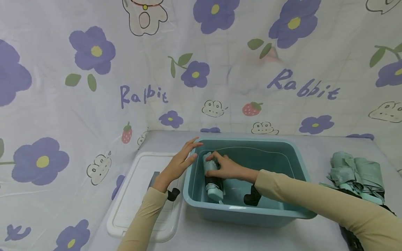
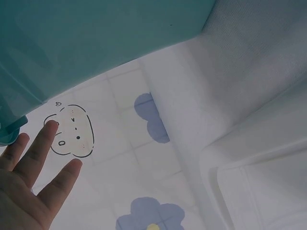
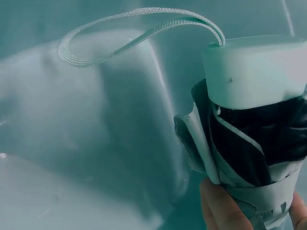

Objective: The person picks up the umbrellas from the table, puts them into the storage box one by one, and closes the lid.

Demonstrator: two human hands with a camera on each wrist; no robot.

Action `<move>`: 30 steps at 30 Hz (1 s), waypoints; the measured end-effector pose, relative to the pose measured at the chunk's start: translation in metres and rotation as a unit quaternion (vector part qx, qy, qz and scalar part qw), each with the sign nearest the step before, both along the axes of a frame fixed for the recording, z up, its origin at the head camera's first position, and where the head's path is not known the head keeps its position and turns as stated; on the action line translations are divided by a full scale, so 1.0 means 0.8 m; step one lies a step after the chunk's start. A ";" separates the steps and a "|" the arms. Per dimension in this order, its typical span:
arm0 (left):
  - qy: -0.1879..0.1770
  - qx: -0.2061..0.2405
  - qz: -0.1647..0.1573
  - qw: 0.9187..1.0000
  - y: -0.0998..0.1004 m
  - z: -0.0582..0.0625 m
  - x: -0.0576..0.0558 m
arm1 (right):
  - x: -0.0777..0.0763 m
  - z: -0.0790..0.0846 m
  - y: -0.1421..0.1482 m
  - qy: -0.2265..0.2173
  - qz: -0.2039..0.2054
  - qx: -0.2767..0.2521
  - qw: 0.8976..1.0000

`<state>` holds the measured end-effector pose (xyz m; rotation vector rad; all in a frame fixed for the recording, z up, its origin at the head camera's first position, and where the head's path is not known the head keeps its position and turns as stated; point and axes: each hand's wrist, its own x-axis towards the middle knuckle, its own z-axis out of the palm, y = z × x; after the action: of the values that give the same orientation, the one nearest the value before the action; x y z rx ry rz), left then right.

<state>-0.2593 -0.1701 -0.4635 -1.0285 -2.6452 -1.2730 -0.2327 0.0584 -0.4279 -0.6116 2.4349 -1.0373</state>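
I see a folded umbrella [image 1: 214, 183] inside the blue-green tub [image 1: 248, 215], near its left wall. My right hand [image 1: 225, 168] pinches it, with the thumb on one side and fingers on the other. Its pale handle [image 3: 259, 72] has a loop of string [image 3: 72, 53]. My left hand [image 1: 179, 163] has its fingers spread out, by the tub's left rim; I can't tell if they touch. A white lid [image 1: 130, 202] lies left of the tub. More folded green umbrellas [image 1: 368, 174] lie on the right. Behind is a flowery cloth [image 1: 235, 83].
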 end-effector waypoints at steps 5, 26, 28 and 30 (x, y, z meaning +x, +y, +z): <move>-0.003 0.006 -0.006 1.000 0.000 0.000 -0.001 | -0.001 -0.014 -0.007 -0.008 0.011 0.007 1.000; -0.020 0.013 -0.006 1.000 0.003 0.000 0.002 | 0.005 -0.062 -0.019 -0.025 -0.023 0.023 0.999; -0.020 0.016 -0.006 1.000 0.002 0.000 0.002 | 0.007 -0.062 -0.021 -0.030 -0.023 0.026 0.999; -0.020 0.018 -0.006 1.000 0.001 -0.001 0.002 | 0.008 -0.061 -0.023 -0.033 -0.022 0.029 0.999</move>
<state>-0.2578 -0.1690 -0.4641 -1.0260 -2.6383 -1.3518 -0.2264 0.0402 -0.4768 -0.4977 2.4212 -0.9860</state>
